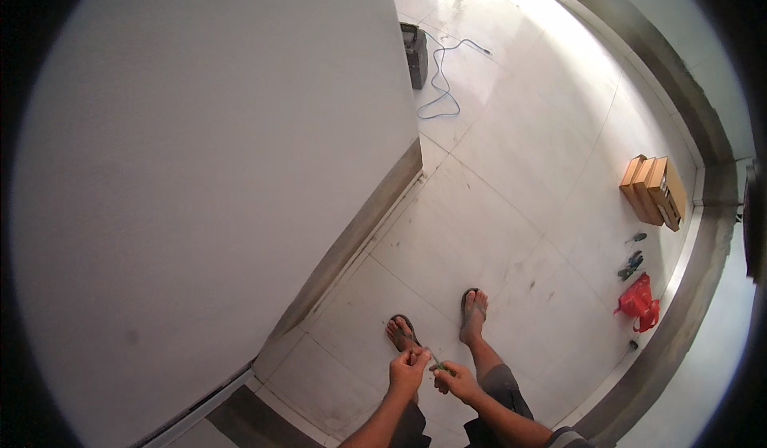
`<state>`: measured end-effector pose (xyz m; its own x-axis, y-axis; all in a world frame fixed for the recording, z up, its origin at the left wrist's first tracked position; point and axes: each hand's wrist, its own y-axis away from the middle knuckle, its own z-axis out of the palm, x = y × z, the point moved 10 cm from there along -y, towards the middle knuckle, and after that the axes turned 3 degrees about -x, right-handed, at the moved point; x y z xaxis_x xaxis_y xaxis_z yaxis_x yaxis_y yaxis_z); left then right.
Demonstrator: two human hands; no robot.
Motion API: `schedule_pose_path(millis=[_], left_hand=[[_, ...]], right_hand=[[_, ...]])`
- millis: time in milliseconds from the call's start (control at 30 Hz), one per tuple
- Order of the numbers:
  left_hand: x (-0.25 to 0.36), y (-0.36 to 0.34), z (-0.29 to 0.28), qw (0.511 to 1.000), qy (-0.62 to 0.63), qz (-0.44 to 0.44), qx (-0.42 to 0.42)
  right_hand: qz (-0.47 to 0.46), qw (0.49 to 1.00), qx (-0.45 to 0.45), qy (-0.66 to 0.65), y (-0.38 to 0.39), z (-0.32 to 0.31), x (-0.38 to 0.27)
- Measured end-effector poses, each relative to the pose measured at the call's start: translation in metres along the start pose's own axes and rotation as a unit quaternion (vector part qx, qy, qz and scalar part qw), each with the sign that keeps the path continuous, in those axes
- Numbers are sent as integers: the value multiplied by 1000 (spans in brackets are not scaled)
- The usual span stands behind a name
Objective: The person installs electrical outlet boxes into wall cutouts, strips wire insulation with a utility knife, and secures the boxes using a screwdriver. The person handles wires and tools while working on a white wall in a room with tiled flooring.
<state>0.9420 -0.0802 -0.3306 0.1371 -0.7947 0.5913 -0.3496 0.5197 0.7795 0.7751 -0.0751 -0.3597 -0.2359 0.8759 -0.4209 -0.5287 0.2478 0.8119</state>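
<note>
Low in the middle, my left hand (408, 370) is closed, its thumb and fingertips pinched together. What it pinches, if anything, is too small to make out. Just to its right, my right hand (457, 379) is closed around the green handle of what looks like a screwdriver (440, 365). The thin pale shaft slants up and left toward the left fingertips; whether it touches them I cannot tell. Both hands are held above the floor, in front of my sandalled feet (474, 314).
A large pale wall (200, 168) fills the left. On the tiled floor (511, 184) at right stand several cardboard boxes (653, 192), with a small dark tool (637, 238), dark green-handled tools (631, 265) and a red plastic bag (638, 304). Farther off, a blue cable (438, 73) lies beside a black box (415, 55).
</note>
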Motion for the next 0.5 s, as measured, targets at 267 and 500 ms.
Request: schedule_pose_path(millis=[267, 500], left_hand=[[-18, -11, 3, 999, 21, -43, -26], [33, 54, -23, 982, 79, -170, -24]], right_hand=[[-13, 987, 123, 100, 3, -48, 41], [-211, 937, 76, 267, 70, 54, -142]])
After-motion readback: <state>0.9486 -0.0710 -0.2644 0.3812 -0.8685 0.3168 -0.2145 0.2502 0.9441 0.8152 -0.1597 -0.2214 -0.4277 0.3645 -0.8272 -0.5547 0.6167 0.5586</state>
